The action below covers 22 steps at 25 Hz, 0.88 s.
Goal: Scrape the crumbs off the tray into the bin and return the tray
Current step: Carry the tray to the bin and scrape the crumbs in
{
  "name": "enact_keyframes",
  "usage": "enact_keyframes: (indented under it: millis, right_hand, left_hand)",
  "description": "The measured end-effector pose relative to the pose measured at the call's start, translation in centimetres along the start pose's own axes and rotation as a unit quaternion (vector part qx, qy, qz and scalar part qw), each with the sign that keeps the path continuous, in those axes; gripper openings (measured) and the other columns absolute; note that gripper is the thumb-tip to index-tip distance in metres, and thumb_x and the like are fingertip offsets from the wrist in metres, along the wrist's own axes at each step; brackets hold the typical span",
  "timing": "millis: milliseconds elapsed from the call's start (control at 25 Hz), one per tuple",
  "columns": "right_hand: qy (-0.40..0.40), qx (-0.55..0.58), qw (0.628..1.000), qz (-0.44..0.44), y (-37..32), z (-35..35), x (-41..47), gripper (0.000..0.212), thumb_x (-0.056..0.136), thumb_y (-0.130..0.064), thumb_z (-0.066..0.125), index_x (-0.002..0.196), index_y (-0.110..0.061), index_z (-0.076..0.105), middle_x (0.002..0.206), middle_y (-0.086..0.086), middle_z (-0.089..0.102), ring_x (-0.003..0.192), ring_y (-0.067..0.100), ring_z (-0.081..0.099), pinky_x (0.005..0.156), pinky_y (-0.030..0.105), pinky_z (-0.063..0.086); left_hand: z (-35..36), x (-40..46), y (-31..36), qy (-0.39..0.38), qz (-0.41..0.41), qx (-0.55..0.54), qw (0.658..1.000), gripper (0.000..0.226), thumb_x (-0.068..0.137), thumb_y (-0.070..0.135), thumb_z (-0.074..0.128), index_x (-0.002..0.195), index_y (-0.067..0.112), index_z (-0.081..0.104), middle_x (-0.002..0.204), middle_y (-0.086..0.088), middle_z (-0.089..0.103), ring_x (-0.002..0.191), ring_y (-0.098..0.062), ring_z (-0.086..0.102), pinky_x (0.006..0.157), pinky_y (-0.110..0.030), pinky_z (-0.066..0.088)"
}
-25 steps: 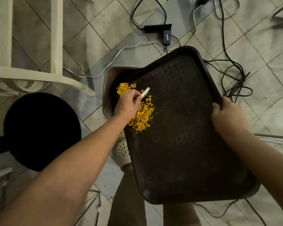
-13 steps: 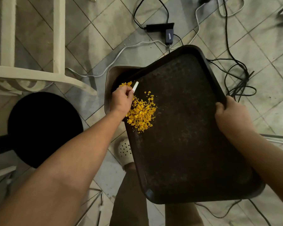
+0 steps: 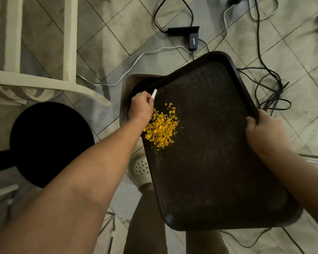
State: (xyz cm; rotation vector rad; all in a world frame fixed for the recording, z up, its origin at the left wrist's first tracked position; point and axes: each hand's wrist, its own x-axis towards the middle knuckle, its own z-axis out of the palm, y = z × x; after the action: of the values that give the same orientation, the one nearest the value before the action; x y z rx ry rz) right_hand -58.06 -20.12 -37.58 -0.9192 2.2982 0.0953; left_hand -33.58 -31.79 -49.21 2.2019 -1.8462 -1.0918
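White plastic chair (image 3: 70, 52) upper left on tiled floor (image 3: 117, 21). Black round stool (image 3: 50, 143) below it. Black power adapter (image 3: 188, 34) top centre, white cable (image 3: 136, 61) and tangled black cables (image 3: 271, 92) nearby. Perforated white shoe (image 3: 141, 171) beside trouser leg (image 3: 145, 226).

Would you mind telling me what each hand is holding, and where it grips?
The right hand grips the tray by its right rim. The left hand pinches a small white scraper near its lower end.
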Motion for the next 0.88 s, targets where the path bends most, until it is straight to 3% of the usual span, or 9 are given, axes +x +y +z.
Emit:
enact_keyframes:
  millis: [120,240,440,600,720,800,880]
  right_hand:
    - [0.003,-0.001,1.0,-0.007,0.0,0.1,0.1,0.034,0.098,-0.028,0.039,0.121,-0.005,0.049,0.105,0.025,0.058,0.098,0.042,0.055,0.077,0.043,0.044]
    - [0.007,0.003,1.0,-0.004,0.1,0.1,0.0,0.033,0.098,-0.028,0.04,0.121,-0.005,0.049,0.105,0.025,0.058,0.098,0.042,0.056,0.078,0.045,0.045]
    - [-0.001,0.009,1.0,-0.003,0.2,0.1,-0.1,0.032,0.098,-0.028,0.04,0.12,-0.006,0.049,0.106,0.025,0.058,0.099,0.042,0.055,0.077,0.042,0.043]
    - [-0.004,0.008,1.0,-0.003,0.3,0.1,0.0,0.033,0.098,-0.027,0.039,0.121,-0.005,0.05,0.109,0.026,0.058,0.102,0.042,0.054,0.076,0.038,0.04]
    - [-0.001,0.001,1.0,0.002,0.2,0.1,-0.1,0.034,0.098,-0.028,0.039,0.122,-0.006,0.049,0.109,0.026,0.058,0.102,0.043,0.054,0.08,0.044,0.044]
    - [0.001,-0.001,1.0,0.008,0.2,0.1,-0.3,0.035,0.098,-0.029,0.039,0.125,-0.008,0.048,0.107,0.024,0.059,0.099,0.042,0.056,0.08,0.046,0.046]
    - [0.0,0.001,1.0,0.008,0.2,0.1,-0.5,0.036,0.098,-0.03,0.039,0.127,-0.011,0.047,0.107,0.022,0.06,0.097,0.04,0.057,0.08,0.048,0.049]
  left_hand:
    - [0.2,0.6,0.3,0.004,-0.041,0.01,0.999,0.016,0.09,0.015,0.054,0.096,0.004,0.064,0.099,-0.015,0.066,0.09,-0.028,0.063,0.075,-0.032,0.051]
    - [-0.1,-0.2,-0.3,0.029,-0.097,0.035,0.994,0.018,0.09,0.014,0.053,0.099,0.003,0.065,0.097,-0.015,0.067,0.087,-0.026,0.063,0.065,-0.027,0.045]
    - [0.2,-0.5,0.8,-0.005,-0.007,-0.02,1.0,0.017,0.091,0.015,0.054,0.099,0.004,0.065,0.098,-0.013,0.066,0.088,-0.023,0.063,0.072,-0.028,0.049]
    - [0.1,-0.2,-0.2,0.005,-0.064,0.031,0.997,0.018,0.092,0.015,0.052,0.101,0.003,0.062,0.102,-0.017,0.064,0.091,-0.031,0.063,0.076,-0.036,0.053]
    - [-1.2,-2.1,-2.2,0.003,0.038,0.137,0.99,0.023,0.094,0.021,0.047,0.106,0.006,0.06,0.107,-0.013,0.059,0.092,-0.033,0.059,0.074,-0.039,0.049]
    - [-1.8,-3.8,-3.7,-0.022,0.119,0.152,0.981,0.022,0.095,0.021,0.046,0.105,0.008,0.06,0.106,-0.012,0.058,0.088,-0.033,0.059,0.068,-0.037,0.045]
    - [-2.2,-5.4,-5.7,-0.031,0.145,0.146,0.978,0.022,0.095,0.019,0.045,0.105,0.007,0.061,0.103,-0.011,0.058,0.082,-0.032,0.059,0.064,-0.034,0.043]
